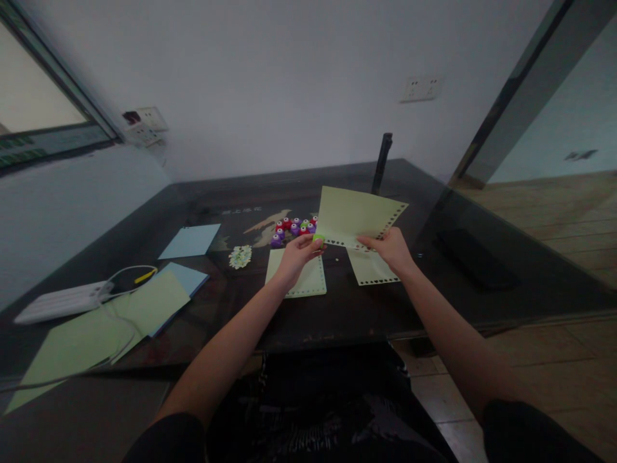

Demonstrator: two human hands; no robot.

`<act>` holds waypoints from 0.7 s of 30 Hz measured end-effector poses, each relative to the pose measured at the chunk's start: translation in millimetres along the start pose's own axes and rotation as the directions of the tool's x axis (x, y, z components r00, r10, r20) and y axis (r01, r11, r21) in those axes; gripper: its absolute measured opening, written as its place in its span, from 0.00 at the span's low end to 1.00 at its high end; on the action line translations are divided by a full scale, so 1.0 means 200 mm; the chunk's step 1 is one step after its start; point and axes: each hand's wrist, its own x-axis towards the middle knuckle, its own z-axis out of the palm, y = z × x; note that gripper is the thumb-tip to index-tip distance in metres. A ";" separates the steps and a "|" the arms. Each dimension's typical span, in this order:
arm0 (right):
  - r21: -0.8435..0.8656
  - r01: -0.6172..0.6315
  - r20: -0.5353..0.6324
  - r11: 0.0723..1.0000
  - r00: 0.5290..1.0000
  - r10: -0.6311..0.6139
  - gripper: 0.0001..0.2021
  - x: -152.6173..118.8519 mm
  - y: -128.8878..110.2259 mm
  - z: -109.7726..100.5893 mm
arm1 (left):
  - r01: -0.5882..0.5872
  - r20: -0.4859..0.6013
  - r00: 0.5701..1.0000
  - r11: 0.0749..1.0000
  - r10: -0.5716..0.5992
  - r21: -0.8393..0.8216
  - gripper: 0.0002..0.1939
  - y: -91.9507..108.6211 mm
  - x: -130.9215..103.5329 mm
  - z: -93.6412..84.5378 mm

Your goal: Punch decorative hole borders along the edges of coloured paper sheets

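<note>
A pale green paper sheet [359,215] is raised above the table, with small shaped holes along its right and lower edges. My right hand [393,247] pinches its lower right part. My left hand [296,257] is closed around a small bright green craft punch [319,239] at the sheet's lower left corner. Under my left hand lies a stack of pale green sheets [306,283], its edges punched too. Below the raised sheet another punched sheet [373,270] rests on the table. Just beyond my left hand stand several red, purple and green craft punches [295,226] with eye-like dots.
Paper cutouts [240,256] lie in a small pile on the dark table [231,308]. To the left are a blue sheet [190,241], green sheets [96,341] and a white power strip [65,302] with a cable. A black upright stand [382,164] is at the back; a dark flat object [475,260] lies right.
</note>
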 end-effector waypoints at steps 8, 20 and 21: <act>-0.014 0.004 0.000 1.000 1.000 -0.004 0.17 0.01 0.02 0.00 | -0.005 -0.010 1.000 1.000 0.005 -0.004 0.14 -0.01 0.01 0.00; 0.012 0.003 -0.005 1.000 1.000 -0.003 0.17 0.00 0.00 0.00 | -0.012 0.001 1.000 1.000 0.012 0.016 0.15 -0.01 0.00 0.00; 0.013 0.004 -0.006 1.000 1.000 -0.004 0.17 0.00 0.00 0.00 | -0.014 0.002 1.000 1.000 0.013 0.014 0.15 -0.01 0.00 -0.01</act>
